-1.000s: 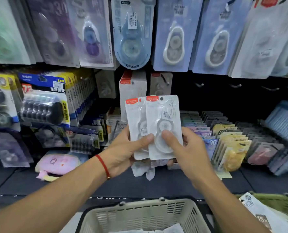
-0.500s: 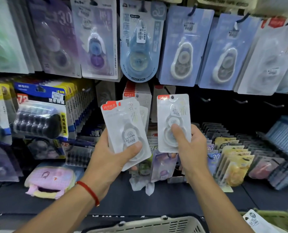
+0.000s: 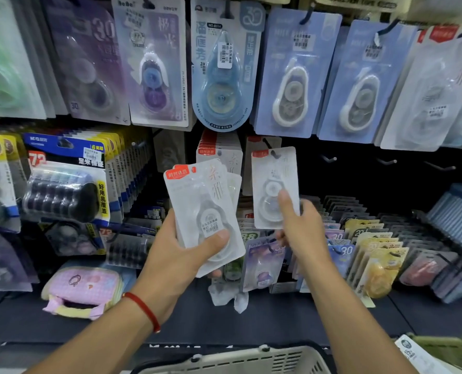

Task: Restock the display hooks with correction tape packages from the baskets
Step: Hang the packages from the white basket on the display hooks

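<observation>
- The left hand (image 3: 182,255) gripped a small stack of white correction tape packs (image 3: 205,214), thumb pressed across the front blister and fingers curled behind; how many packs were in the stack could not be told.
- The right hand (image 3: 300,228) pinched a single pack (image 3: 274,184) by its lower part, thumb on the front, and held it upright against the display.
- The hang hole at the top of that pack sat at a dark hook (image 3: 269,145), in front of one or more like packs already hanging there; whether the hook had passed through the hole could not be told.
- Just to the left, another hook carried a fuller row of the same white packs (image 3: 219,152).
- To the right, several bare hooks (image 3: 329,158) stuck out of the dark back panel.
- A pale basket (image 3: 251,360) showed at the bottom edge below the arms; its contents were out of view.
- Step in hand, as I judged it: hanging one pack on the hook while the other hand kept the supply ready.
- The next move seemed to call for sliding the pack back along the hook until it hung free, then letting go.
- After that, the right hand would need to take the top pack off the stack and line its hole up with a hook tip.
- The pack would likely have to stay level and square to the hook, or the card could catch or bend.
</observation>
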A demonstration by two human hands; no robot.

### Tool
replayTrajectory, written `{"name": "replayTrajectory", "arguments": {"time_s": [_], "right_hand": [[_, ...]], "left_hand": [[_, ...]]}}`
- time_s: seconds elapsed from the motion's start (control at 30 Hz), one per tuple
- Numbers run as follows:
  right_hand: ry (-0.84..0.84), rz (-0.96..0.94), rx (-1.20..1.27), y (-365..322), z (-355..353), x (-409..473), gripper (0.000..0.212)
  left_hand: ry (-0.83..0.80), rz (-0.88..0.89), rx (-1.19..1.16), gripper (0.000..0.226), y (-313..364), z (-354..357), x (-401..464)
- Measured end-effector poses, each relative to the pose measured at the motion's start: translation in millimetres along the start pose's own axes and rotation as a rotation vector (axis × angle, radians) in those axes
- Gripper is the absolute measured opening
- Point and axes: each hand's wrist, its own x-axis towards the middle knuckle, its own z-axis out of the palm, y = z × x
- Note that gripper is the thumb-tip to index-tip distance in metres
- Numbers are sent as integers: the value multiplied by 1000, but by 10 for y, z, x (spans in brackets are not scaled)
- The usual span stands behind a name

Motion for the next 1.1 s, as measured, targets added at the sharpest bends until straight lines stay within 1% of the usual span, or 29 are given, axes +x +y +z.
{"name": "replayTrajectory", "arguments": {"time_s": [0.03,0.07,0.13,0.17,0.23,0.33,0.37,0.43,0.47,0.53,0.57,0.63,0.7,0.8,0.9,1.0,1.1], "right_hand": [[-27,106,64,15,4,13,43],[-30,179,140,32,3,0,36],[1,218,207,49,-6,-65,16],[-8,210,213,47,-9,-115,11],[-118,165,249,41,7,-252,12],[-348,-46,213,28,40,-551,21],[-397,-93,196,27,49,-644,26],[-425,-123,187,47,45,-759,34],[-427,-134,184,63,34,-776,32],[-432,-149,178,103,-1,-765,24],[-435,-145,186,116,-16,-760,23],[-425,-135,224,136,-39,-750,28],[-376,-113,252,143,-60,-728,30],[-269,-80,294,153,-97,-664,27],[-140,-103,315,159,-144,-583,18],[-102,-134,304,158,-196,-506,9],[-90,-166,278,115,-223,-453,11]], "left_hand": [[-8,0,10,65,-9,-2,-6],[-15,1,22,67,-19,-5,-13],[-22,5,35,69,-39,-11,-26],[-23,9,40,67,-45,-9,-30],[-33,17,51,58,-67,-4,-29],[-46,4,32,51,-70,37,-38],[-52,-2,25,50,-69,55,-44],[-68,-17,12,50,-68,99,-60],[-73,-35,-1,52,-64,122,-68],[-89,-81,-46,64,-62,138,-88],[-108,-100,-65,65,-65,134,-95],[-150,-127,-86,57,-72,106,-100],[-163,-149,-104,57,-55,89,-93],[-121,-140,-117,62,-31,67,-67],[-59,-114,-95,58,-25,54,-48],[-24,-99,-65,56,-39,35,-35],[-16,-99,-57,57,-44,20,-32]]}}
